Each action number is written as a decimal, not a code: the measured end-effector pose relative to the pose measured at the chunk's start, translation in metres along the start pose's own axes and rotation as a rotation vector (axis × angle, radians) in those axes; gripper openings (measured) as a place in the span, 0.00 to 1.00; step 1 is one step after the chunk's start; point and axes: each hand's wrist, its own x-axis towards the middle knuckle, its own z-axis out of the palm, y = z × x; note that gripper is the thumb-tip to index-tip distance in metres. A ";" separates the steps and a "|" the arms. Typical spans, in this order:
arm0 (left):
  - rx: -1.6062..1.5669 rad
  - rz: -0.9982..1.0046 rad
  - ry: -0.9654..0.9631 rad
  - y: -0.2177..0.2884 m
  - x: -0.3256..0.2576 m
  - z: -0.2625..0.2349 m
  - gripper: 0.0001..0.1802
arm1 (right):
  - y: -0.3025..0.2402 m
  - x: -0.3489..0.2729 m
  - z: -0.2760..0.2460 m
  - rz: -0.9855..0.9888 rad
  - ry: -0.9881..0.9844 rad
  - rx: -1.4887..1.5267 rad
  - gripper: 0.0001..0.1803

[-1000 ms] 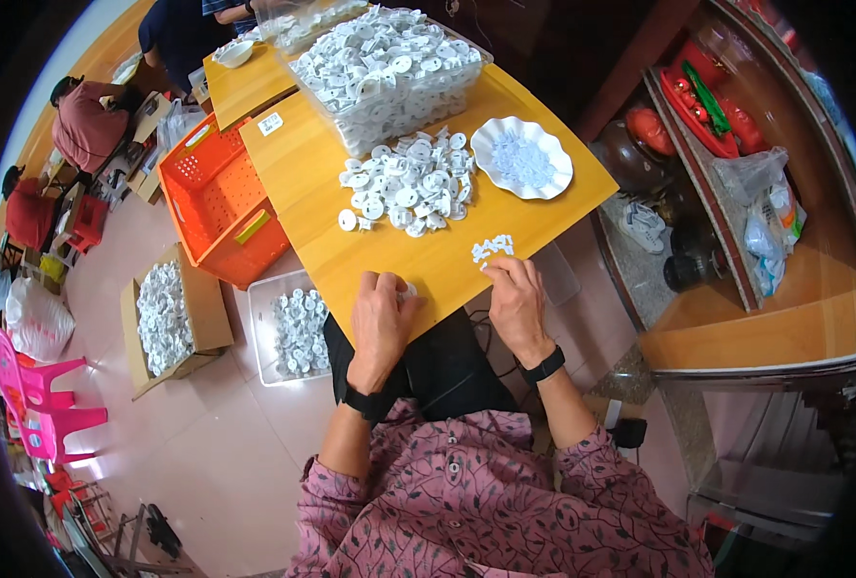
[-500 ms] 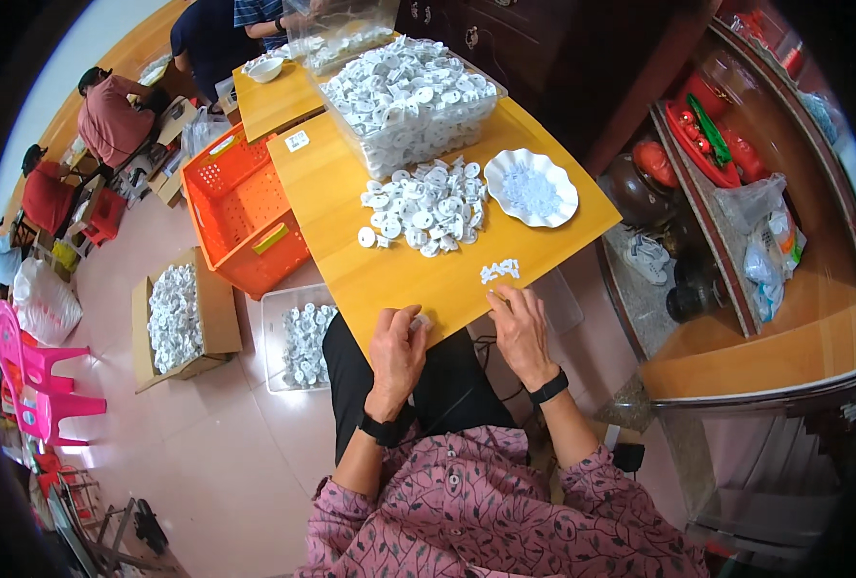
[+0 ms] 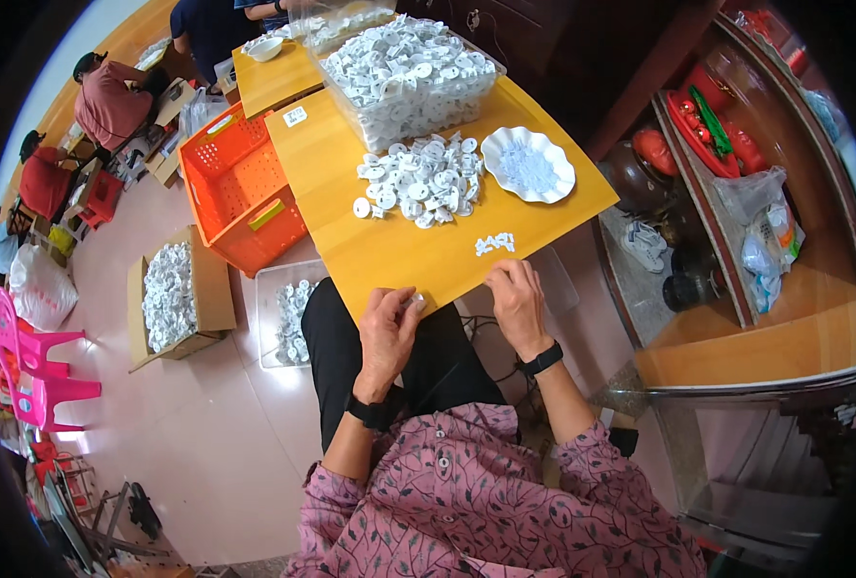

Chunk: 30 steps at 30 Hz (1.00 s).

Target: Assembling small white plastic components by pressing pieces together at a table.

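At the near edge of a yellow table point(image 3: 389, 260), a seated person's left hand point(image 3: 387, 332) curls closed around what appears to be a small white plastic part point(image 3: 414, 302), too small to identify surely. The right hand point(image 3: 517, 294) rests just beside it, fingers bent; whether it grips anything cannot be told. A small cluster of white pieces point(image 3: 494, 244) lies just beyond the right hand. Farther off sit a pile of white discs point(image 3: 418, 180), a white scalloped plate point(image 3: 529, 165) and a clear bin point(image 3: 411, 82) of parts.
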 end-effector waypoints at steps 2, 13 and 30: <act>-0.094 -0.004 0.040 0.001 -0.002 0.000 0.11 | 0.002 -0.003 0.003 0.087 0.037 0.102 0.04; -0.884 -0.420 -0.143 0.002 -0.010 -0.007 0.15 | -0.036 0.005 -0.010 0.794 -0.036 1.184 0.11; -1.473 -0.477 -0.268 0.008 -0.023 -0.010 0.17 | -0.085 0.002 -0.034 0.730 -0.172 1.260 0.09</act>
